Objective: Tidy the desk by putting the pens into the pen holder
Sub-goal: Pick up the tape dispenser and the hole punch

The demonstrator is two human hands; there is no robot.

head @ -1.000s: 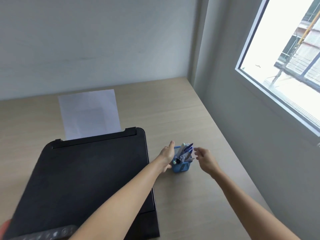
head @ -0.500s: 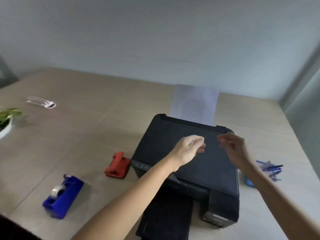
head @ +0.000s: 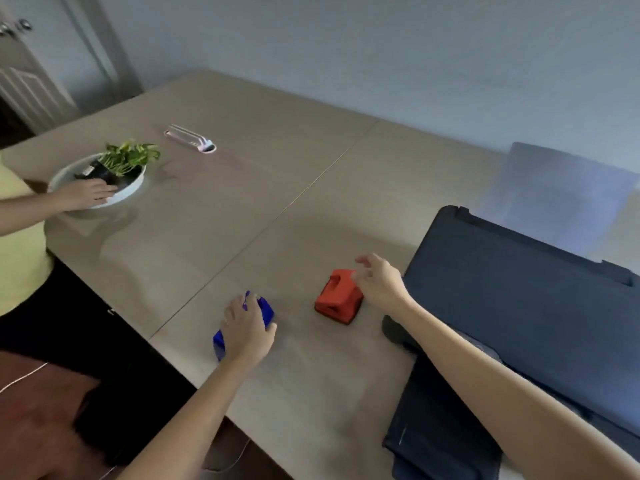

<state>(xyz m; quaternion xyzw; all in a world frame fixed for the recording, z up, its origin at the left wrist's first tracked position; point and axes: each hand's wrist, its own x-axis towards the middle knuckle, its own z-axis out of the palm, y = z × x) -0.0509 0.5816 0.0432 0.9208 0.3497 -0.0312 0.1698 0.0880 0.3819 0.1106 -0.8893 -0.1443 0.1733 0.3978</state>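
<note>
Hands are reaching across a long pale wood-grain desk (head: 294, 168), but no pen and no pen holder are showing anywhere in the head view. The left hand (head: 247, 329) is lying over a bright blue plastic tape dispenser (head: 266, 311), its fingers curling down around the top of it in a loose clasp. The right hand (head: 379, 284) is hovering just beside a small red blocky hole punch (head: 337, 296), its fingers spreading apart and holding nothing; whether they are touching the punch is not clear through the blur.

A flat black desktop printer (head: 526, 306) is sitting at the right edge, with a white sheet of paper (head: 568, 199) rising behind it. Near the far left a second person's hand (head: 85, 194) is resting on the rim of a white round dish (head: 135, 188) that is carrying a small green potted plant (head: 126, 159). A pale slotted oblong object (head: 190, 138) is lying further back on the desk; what it is cannot be told.

Judging by the bare desktop, no loose pens are waiting in this stretch, so the pen sorting is probably finished or going on out of frame. Since neither pens nor holder are visible, their whereabouts, their heading and the line of their long axis cannot be told.
</note>
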